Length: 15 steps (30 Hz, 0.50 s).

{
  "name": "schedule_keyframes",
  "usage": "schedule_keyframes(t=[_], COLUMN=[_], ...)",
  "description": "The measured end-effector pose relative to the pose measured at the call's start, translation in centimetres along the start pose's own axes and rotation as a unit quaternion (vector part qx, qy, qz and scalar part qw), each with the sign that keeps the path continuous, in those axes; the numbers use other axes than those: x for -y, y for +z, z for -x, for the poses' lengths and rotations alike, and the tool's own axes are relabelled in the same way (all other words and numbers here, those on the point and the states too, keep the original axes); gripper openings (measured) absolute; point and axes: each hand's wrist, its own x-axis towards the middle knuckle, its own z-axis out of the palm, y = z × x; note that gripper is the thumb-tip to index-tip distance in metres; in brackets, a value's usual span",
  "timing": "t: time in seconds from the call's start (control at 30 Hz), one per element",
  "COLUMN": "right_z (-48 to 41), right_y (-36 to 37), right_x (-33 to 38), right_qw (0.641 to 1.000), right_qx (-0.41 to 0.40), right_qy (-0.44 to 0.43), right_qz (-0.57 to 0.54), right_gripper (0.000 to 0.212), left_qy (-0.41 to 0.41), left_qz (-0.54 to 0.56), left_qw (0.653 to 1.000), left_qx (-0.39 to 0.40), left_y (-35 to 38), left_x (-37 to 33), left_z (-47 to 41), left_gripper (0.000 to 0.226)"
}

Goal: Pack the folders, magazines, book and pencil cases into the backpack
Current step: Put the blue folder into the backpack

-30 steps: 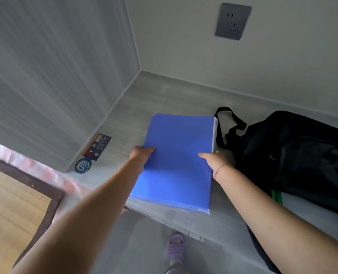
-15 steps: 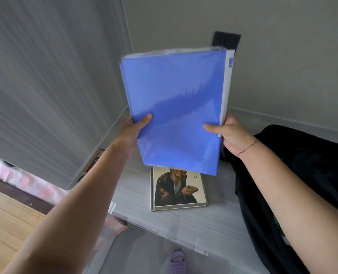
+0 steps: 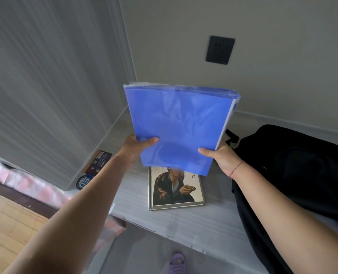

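Held upright in the air above a grey desk, a blue folder, in the corner where two pale walls meet. Pinched at its lower left edge by the left hand, thumb across the front cover, fingers hidden behind; pinched the same way at the lower right edge, by the white spine, by the right hand, with a thin red string round that wrist. Bottom edge of the folder clear of the desk, top edge fringed with clear plastic sleeves and well below a black wall socket. Open air between the folder and both walls. Directly below, flat near the desk's front edge, a magazine with a seated figure on its cover, its upper part hidden by the folder. To the right, just beside the right forearm, a black backpack lying on the desk, draped over the front edge and cut off by the frame; opening and contents impossible to make out in the dark fabric. Showing past the folder's spine, a black strap. By the left wall, a printed card and a round blue badge, both partly covered by the left forearm, lettering too blurred to read. Below the desk edge, the toe of a purple slipper; at far left, pink fabric and a wooden surface.
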Motion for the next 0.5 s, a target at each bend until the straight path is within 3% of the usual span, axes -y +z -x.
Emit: schedule_keyframes(t=[0.13,0.2,0.37,0.5], right_z=[0.9,2.0,7.4,13.5], right_y=[-0.4,-1.9,-8.5,-14.6], right_x=[1.8,3.1,4.1,2.1], right_qw=[0.998,0.994,0.983,0.971], right_qx=[-0.052,-0.094,-0.177,-0.228], right_qy=[-0.033,-0.048,-0.019,0.043], right_qz=[0.011,-0.005,-0.045,-0.052], right_gripper=[0.021,0.03,0.034,0.034], left_qy=[0.013,0.022,-0.024,-0.092], left_qz=[-0.029,-0.018,-0.059,-0.149], left_qw=[0.999,1.0,0.988,0.948], left_qx=[-0.03,-0.006,0.138,0.265], left_y=[1.5,3.4,10.6,17.1], left_x=[-1.8,-2.9,-4.2,-2.5], left_z=[-0.2,0.0,1.6,3.2], left_gripper=[0.019,0.018,0.031,0.025])
